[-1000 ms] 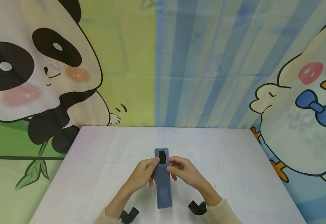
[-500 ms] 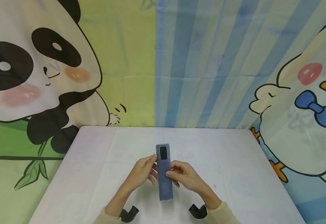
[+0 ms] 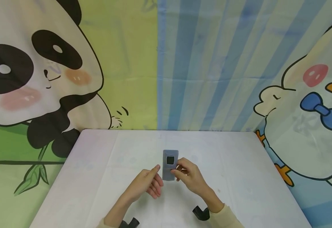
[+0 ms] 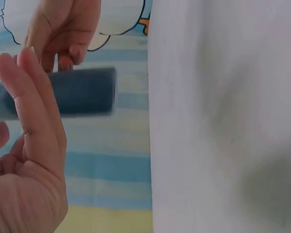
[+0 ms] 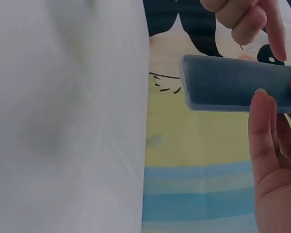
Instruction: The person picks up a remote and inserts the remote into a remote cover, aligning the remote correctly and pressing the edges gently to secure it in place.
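A slim blue-grey box (image 3: pixel 168 171) with a small black window on its face is held up over the table, looking foreshortened in the head view. My right hand (image 3: pixel 192 177) pinches its right edge between thumb and fingers. To the left of the box is my left hand (image 3: pixel 143 185), thumb raised and fingers extended, palm turned toward the box. In the left wrist view its fingers (image 4: pixel 39 111) overlap the dark, plain underside of the box (image 4: pixel 85 92). The right wrist view shows the same underside of the box (image 5: pixel 218 82) crossing above my right fingers.
Below lies a white-covered table (image 3: pixel 111 152), its far edge meeting a printed backdrop (image 3: pixel 205 63) with a panda on the left and a white bird on the right. A black curved piece (image 3: pixel 201 213) sits at my right wrist, and a similar black piece (image 3: pixel 130 223) at my left.
My left hand has let go of the box and drawn slightly away. The box has shifted right in my right hand and tipped, so it appears much shorter.
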`<state>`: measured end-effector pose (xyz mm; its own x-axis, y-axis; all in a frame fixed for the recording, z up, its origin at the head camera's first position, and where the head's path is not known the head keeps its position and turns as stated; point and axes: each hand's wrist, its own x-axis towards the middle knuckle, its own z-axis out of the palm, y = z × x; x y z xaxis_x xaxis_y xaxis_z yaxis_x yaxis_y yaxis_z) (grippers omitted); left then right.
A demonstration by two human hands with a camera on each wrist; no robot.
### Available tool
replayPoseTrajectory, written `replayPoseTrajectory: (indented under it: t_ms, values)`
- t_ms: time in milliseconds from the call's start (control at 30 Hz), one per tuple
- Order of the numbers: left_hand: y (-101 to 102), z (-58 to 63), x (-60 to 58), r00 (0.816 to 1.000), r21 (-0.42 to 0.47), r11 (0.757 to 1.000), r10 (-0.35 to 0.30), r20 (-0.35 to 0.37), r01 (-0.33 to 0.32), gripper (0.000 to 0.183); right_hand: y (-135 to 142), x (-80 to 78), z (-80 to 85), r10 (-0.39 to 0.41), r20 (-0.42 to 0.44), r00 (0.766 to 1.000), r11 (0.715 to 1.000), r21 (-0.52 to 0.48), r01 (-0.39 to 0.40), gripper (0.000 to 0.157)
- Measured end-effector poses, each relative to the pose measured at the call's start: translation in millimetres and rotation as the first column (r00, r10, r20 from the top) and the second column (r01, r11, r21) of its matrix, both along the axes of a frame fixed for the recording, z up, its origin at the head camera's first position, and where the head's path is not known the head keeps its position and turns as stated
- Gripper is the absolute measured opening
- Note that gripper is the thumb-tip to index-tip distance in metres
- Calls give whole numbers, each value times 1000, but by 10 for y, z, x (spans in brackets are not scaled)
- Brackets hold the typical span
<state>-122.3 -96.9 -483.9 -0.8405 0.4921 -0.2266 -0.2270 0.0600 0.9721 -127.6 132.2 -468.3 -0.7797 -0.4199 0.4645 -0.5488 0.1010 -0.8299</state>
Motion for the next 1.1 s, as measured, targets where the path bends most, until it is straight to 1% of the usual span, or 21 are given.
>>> replayPoseTrajectory:
  t_ms: [133, 233, 300, 333, 467, 533, 600, 767, 867, 933, 967, 1000, 1067, 1100]
  values:
    - [36, 19, 3, 999, 92, 996, -16, 52, 11, 76, -20, 36, 90, -11, -89, 996, 1000, 13, 13, 26]
    - [38, 15, -6, 996, 160, 987, -23, 82, 9, 73, -27, 36, 75, -35, -160, 986, 999, 35, 41, 32]
    - [36, 2, -17, 995, 204, 979, -27, 99, 6, 71, -30, 27, 48, -47, -218, 975, 997, 47, 58, 35]
    - [33, -7, -23, 994, 223, 975, -28, 106, 4, 69, -31, 21, 34, -49, -248, 967, 997, 50, 63, 35]
    - [26, -15, -43, 993, 272, 962, -31, 111, 0, 64, -40, -7, 6, -40, -340, 940, 997, 47, 59, 24]
    - [24, -6, -52, 994, 281, 960, -30, 109, -2, 61, -44, -18, 2, -36, -361, 932, 997, 49, 58, 22]
    - [26, 7, -58, 993, 288, 957, -26, 112, -8, 59, -47, -25, -1, -39, -372, 928, 996, 58, 65, 25]
    - [38, 1, -63, 994, 281, 959, -8, 110, -23, 52, -50, -22, -3, -55, -375, 925, 992, 86, 93, 39]
    - [55, -30, -72, 994, 255, 966, 6, 105, -33, 53, -51, -14, -5, -72, -374, 925, 990, 87, 112, 39]
    - [68, -53, -78, 995, 230, 972, 24, 95, -45, 54, -50, -5, -23, -93, -354, 930, 989, 79, 129, 38]
    - [77, -65, -83, 996, 213, 976, 34, 84, -51, 55, -49, -3, -41, -106, -333, 937, 988, 69, 136, 38]
    - [84, -73, -87, 997, 194, 979, 45, 69, -57, 56, -46, -2, -65, -114, -295, 949, 990, 50, 134, 38]
    - [100, -90, -96, 997, 157, 985, 67, 36, -72, 57, -34, -6, -134, -133, -168, 977, 991, 3, 136, 38]
    - [110, -102, -102, 997, 140, 987, 77, 19, -79, 57, -25, -11, -174, -144, -80, 986, 990, -22, 143, 38]
